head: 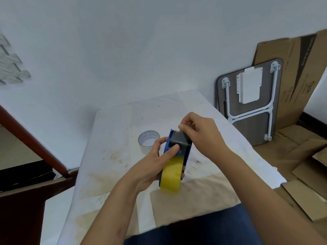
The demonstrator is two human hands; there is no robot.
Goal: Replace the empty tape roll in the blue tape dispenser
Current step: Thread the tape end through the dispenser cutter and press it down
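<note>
Blue plastic dispenser [185,152] over the stained table [113,131], my left hand [155,165] wrapped round it and its glossy yellow roll [172,174], right hand [200,131] pinching its grey front, empty core [148,141] just behind.

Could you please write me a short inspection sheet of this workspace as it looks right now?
Surface: table under a stained white cover.
Job's things: blue tape dispenser held above the table, yellow tape roll seated in it; empty tape core lying flat on the table behind.
Clutter: nothing seen.
Grips: left hand closed around the dispenser and roll; right hand pinching at the dispenser's top end.
Cables: nothing seen.
Surroundings: folded lap table and flattened cardboard leaning on the wall at right.
</note>
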